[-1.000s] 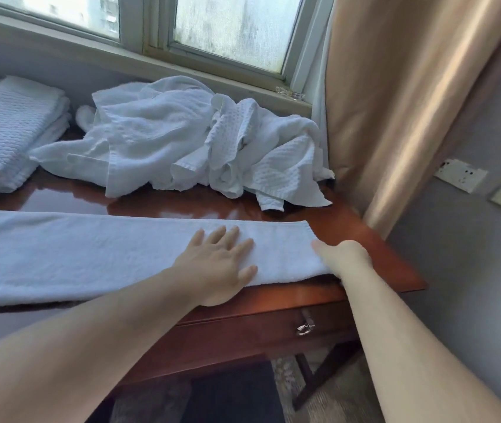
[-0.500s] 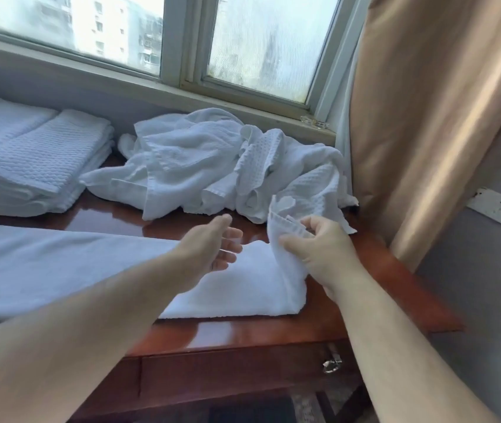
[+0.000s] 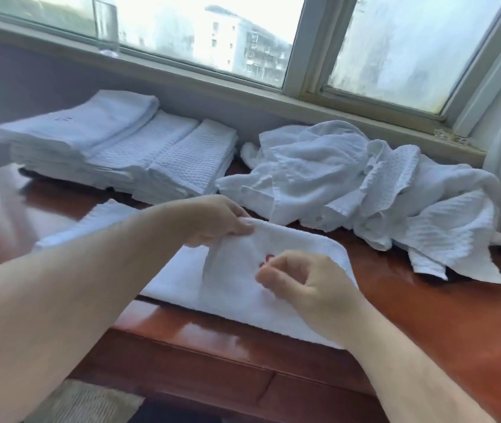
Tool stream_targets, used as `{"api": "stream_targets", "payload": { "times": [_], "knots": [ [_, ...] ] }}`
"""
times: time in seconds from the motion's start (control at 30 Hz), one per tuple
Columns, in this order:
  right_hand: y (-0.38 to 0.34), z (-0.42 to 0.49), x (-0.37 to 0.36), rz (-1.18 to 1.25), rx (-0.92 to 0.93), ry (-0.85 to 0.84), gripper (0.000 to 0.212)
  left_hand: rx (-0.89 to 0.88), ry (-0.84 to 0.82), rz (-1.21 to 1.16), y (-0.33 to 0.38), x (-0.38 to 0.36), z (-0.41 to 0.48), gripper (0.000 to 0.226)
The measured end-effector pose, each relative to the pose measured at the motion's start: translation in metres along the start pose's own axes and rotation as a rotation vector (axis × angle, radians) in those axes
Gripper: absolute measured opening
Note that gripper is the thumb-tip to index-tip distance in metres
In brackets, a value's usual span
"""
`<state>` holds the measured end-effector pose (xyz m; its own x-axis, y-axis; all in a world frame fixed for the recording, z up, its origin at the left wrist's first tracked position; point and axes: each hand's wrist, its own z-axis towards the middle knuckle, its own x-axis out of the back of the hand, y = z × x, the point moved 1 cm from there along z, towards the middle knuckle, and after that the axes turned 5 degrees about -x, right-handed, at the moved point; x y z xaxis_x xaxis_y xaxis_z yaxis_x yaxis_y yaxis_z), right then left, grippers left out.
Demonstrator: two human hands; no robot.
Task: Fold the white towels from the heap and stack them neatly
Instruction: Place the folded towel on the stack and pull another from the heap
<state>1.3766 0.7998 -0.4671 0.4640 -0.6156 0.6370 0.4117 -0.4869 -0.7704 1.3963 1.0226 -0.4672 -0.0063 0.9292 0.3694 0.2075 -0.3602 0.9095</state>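
Towel (image 3: 237, 303), one: left hand (image 3: 212, 219) pinches edge; right hand (image 3: 301, 282) curled, grasp unclear; one heap (image 3: 365, 190)

**Towel end turned back over itself**

The towel (image 3: 237, 300), flat along the table edge a second ago, now has its right end doubled back leftward, leaving a rounded fold at the right. The left hand (image 3: 212, 221), then pressed flat on it, now pinches the far corner of the turned end. The right hand (image 3: 298, 282) has carried the near corner across and pinches it beside a newly showing red mark (image 3: 266, 260). The view has swung left, taking in the whole folded stack (image 3: 121, 148).
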Motion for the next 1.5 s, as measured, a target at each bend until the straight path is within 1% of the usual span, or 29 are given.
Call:
{"api": "stream_targets", "payload": {
  "times": [0.03,0.07,0.1,0.13,0.17,0.2,0.27,0.33,0.4,0.47,0.57,0.63,0.67,0.7,0.77,0.83,0.93,1.07,1.13,1.2,1.27,1.3,1.33,1.37,1.4,1.43,1.47,1.5],
  "knots": [
    [0.003,0.009,0.005,0.009,-0.002,0.083,0.037,-0.010,0.035,0.010,-0.004,0.013,0.001,0.008],
    [0.007,0.018,0.013,-0.033,-0.010,0.215,0.034,-0.021,0.070,0.012,-0.009,0.025,0.003,0.008],
    [0.011,0.026,0.020,-0.118,-0.037,0.338,0.026,-0.032,0.104,-0.004,-0.014,0.037,0.004,0.009],
    [0.015,0.033,0.024,-0.197,-0.070,0.400,0.016,-0.040,0.136,-0.042,-0.020,0.047,0.005,0.013],
    [0.018,0.040,0.025,-0.254,-0.100,0.387,0.009,-0.046,0.162,-0.095,-0.026,0.055,0.006,0.018],
    [0.019,0.048,0.021,-0.317,-0.116,0.320,0.011,-0.045,0.177,-0.148,-0.033,0.062,0.007,0.023],
    [0.018,0.067,0.009,-0.451,-0.081,0.175,0.024,0.003,0.198,-0.174,-0.046,0.069,0.004,0.034],
    [0.006,0.087,-0.005,-0.523,-0.016,0.100,0.035,0.074,0.205,-0.013,-0.057,0.069,-0.002,0.039],
    [-0.004,0.108,-0.017,-0.523,-0.028,0.037,0.047,0.074,0.216,0.169,-0.062,0.065,-0.010,0.038],
    [-0.008,0.126,-0.026,-0.526,-0.094,-0.044,0.052,0.005,0.297,0.166,-0.061,0.060,-0.016,0.047],
    [-0.008,0.147,-0.034,-0.453,-0.136,-0.111,0.049,-0.116,0.409,0.128,-0.061,0.066,-0.026,0.037],
    [-0.012,0.158,-0.038,-0.438,-0.104,-0.128,0.056,-0.145,0.451,0.123,-0.065,0.087,-0.041,0.029],
    [-0.015,0.162,-0.041,-0.444,-0.088,-0.136,0.055,-0.143,0.463,0.130,-0.068,0.101,-0.050,0.024],
    [-0.020,0.167,-0.046,-0.471,-0.067,-0.142,0.051,-0.136,0.477,0.132,-0.074,0.115,-0.060,0.018],
    [-0.032,0.174,-0.061,-0.585,0.015,-0.138,0.046,-0.118,0.498,0.124,-0.087,0.138,-0.077,0.021],
    [-0.044,0.180,-0.081,-0.638,0.094,-0.112,0.042,-0.070,0.513,0.198,-0.101,0.151,-0.087,0.023],
    [-0.056,0.185,-0.104,-0.681,0.118,-0.100,0.038,0.011,0.522,0.312,-0.117,0.159,-0.093,0.015],
    [-0.057,0.178,-0.105,-0.754,0.068,-0.094,0.032,0.074,0.504,0.521,-0.123,0.159,-0.099,0.035],
    [-0.058,0.167,-0.102,-0.803,0.059,-0.019,0.031,0.096,0.500,0.679,-0.120,0.154,-0.100,0.039],
    [-0.058,0.152,-0.102,-0.854,0.102,0.105,0.039,0.071,0.543,0.855,-0.114,0.143,-0.099,0.040],
    [-0.056,0.130,-0.101,-0.775,0.157,0.202,0.038,-0.091,0.618,0.941,-0.104,0.127,-0.095,0.039],
    [-0.053,0.119,-0.099,-0.713,0.166,0.225,0.034,-0.197,0.619,0.927,-0.098,0.116,-0.092,0.037],
    [-0.049,0.108,-0.096,-0.667,0.158,0.230,0.031,-0.282,0.577,0.898,-0.093,0.105,-0.089,0.037],
    [-0.043,0.098,-0.094,-0.654,0.125,0.203,0.033,-0.323,0.498,0.871,-0.091,0.093,-0.084,0.039],
    [-0.036,0.090,-0.092,-0.680,0.069,0.140,0.040,-0.310,0.397,0.871,-0.091,0.081,-0.078,0.043],
    [-0.027,0.083,-0.090,-0.729,0.010,0.057,0.048,-0.251,0.293,0.902,-0.094,0.072,-0.073,0.049],
    [-0.018,0.078,-0.088,-0.766,-0.040,-0.019,0.055,-0.182,0.216,0.943,-0.099,0.066,-0.069,0.056],
    [-0.008,0.074,-0.085,-0.779,-0.077,-0.065,0.059,-0.132,0.178,0.974,-0.104,0.063,-0.066,0.062]
  ]
}}
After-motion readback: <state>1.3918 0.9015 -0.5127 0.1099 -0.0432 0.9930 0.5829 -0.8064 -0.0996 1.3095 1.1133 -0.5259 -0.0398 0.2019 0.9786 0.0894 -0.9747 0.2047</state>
